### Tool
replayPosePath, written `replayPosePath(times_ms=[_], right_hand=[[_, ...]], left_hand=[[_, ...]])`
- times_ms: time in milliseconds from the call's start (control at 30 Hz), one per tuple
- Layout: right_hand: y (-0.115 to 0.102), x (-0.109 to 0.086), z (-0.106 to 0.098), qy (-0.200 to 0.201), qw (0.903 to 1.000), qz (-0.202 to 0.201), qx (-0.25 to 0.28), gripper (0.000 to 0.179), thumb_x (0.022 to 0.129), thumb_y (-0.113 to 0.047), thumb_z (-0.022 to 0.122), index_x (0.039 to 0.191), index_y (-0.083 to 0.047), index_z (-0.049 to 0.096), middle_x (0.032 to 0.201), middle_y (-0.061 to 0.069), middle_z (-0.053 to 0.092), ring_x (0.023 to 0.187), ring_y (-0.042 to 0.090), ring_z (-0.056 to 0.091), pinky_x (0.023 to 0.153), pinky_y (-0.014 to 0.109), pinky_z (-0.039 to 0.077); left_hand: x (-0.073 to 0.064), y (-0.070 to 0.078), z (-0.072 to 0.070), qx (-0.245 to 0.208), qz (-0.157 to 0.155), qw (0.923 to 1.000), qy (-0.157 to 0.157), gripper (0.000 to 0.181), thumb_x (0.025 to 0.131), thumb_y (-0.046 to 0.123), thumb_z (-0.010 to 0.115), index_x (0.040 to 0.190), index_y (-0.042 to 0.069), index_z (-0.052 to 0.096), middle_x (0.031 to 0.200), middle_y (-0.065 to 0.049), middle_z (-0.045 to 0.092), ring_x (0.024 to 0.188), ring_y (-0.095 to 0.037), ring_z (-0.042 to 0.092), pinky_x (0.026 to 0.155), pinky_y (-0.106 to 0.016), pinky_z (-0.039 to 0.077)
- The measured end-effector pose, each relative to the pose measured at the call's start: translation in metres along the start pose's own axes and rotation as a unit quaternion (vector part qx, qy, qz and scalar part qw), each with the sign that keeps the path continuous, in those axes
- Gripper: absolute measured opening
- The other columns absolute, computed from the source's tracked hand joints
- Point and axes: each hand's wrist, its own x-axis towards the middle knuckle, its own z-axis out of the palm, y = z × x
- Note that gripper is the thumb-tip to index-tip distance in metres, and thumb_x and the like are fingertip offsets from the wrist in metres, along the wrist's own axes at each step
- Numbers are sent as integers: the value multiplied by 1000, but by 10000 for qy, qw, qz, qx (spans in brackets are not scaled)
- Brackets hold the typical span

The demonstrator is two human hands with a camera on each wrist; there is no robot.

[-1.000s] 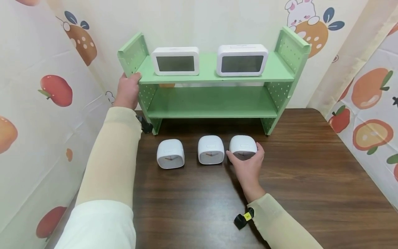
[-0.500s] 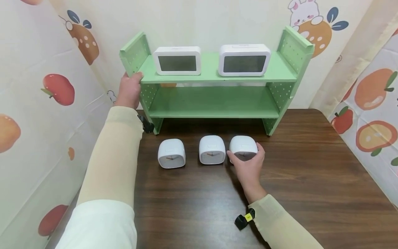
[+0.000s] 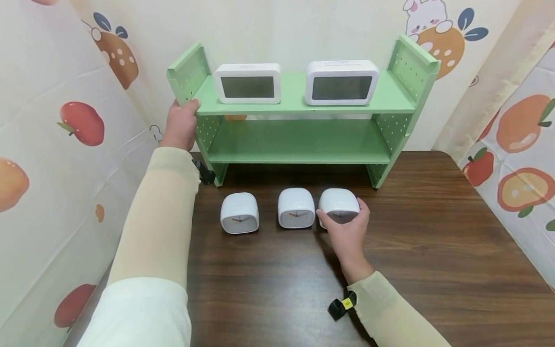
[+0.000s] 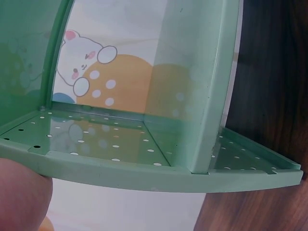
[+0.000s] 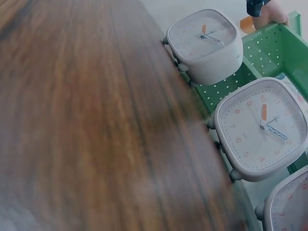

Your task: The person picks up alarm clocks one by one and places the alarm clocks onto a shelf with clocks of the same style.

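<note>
My left hand (image 3: 179,126) grips the left side panel of a green metal two-tier shelf (image 3: 299,140), with the thumb at the front edge. That thumb (image 4: 23,195) also shows in the left wrist view, against the shelf's rim. With thumb and fingers on opposite sides, my right hand (image 3: 349,236) holds the rightmost white alarm clock (image 3: 338,198), which stands on the table. Left of it, a narrow gap away, is a middle alarm clock (image 3: 296,201); a third alarm clock (image 3: 239,208) stands farther left. In the right wrist view the held clock (image 5: 294,207) is partly cut off.
Two white digital clocks with dark screens stand on the upper tier, a left one (image 3: 248,86) and a right one (image 3: 341,86). The brown wooden table (image 3: 433,241) extends in front and to the right. Fruit-patterned curtains (image 3: 485,207) hang around it.
The right hand has slid the rightmost alarm clock slightly left, narrowing its gap to the middle one. The head view has shifted a little. The left hand stays on the shelf.
</note>
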Motion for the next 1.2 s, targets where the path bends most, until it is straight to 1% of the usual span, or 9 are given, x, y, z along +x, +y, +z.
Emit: replayPosePath(times_ms=[100, 267, 500, 733, 933, 1033, 1200], right_hand=[[-4, 0, -2, -42, 10000, 28, 21, 111, 73, -32, 96, 155, -5, 25, 151, 16, 33, 132, 30, 39, 110, 49, 33], [-17, 2, -7, -56, 9999, 17, 93, 112, 74, -35, 95, 156, -9, 24, 152, 13, 33, 134, 29, 37, 109, 50, 33], [-39, 10, -17, 145, 9994, -154, 271, 111, 73, -33, 95, 156, -11, 25, 150, 11, 36, 132, 25, 39, 108, 47, 36], [-53, 18, -23, 180, 9989, -242, 370, 109, 74, -32, 95, 156, -15, 25, 150, 7, 36, 131, 22, 39, 106, 45, 38], [-64, 30, -25, 126, 9989, -272, 372, 108, 74, -31, 95, 156, -17, 25, 151, 6, 35, 132, 20, 38, 106, 44, 40], [-72, 39, -28, 49, 9989, -249, 393, 107, 75, -32, 94, 156, -19, 25, 152, 5, 35, 132, 19, 37, 106, 43, 42], [-87, 53, -30, -88, 9990, -311, 306, 107, 75, -34, 94, 155, -18, 25, 151, 4, 35, 130, 19, 38, 102, 41, 47]], left_hand=[[2, 0, -1, 5, -38, 10000, -1, 51, 110, 30, 45, 160, 26, 33, 154, 0, 44, 139, -20, 45, 120, -45, 31], [0, 1, -1, 104, -60, 9999, 0, 52, 110, 32, 45, 160, 27, 33, 155, 1, 44, 139, -20, 45, 121, -45, 30], [0, 1, 0, 142, -46, 9999, -7, 52, 110, 32, 44, 161, 29, 32, 156, 1, 43, 139, -20, 45, 120, -45, 31], [4, -3, -2, 140, -5, 9999, 39, 51, 110, 32, 44, 160, 28, 33, 154, 1, 43, 139, -20, 45, 120, -44, 31], [5, -4, -3, 110, 30, 9999, 11, 50, 110, 32, 43, 160, 28, 33, 154, 1, 44, 139, -19, 45, 120, -44, 31], [5, -4, -2, 97, 9, 10000, -15, 51, 110, 32, 43, 160, 28, 33, 155, 2, 43, 140, -19, 44, 120, -44, 31], [7, -4, -2, 122, -1, 9999, 2, 50, 110, 32, 43, 159, 28, 33, 154, 1, 43, 139, -19, 44, 120, -44, 31]])
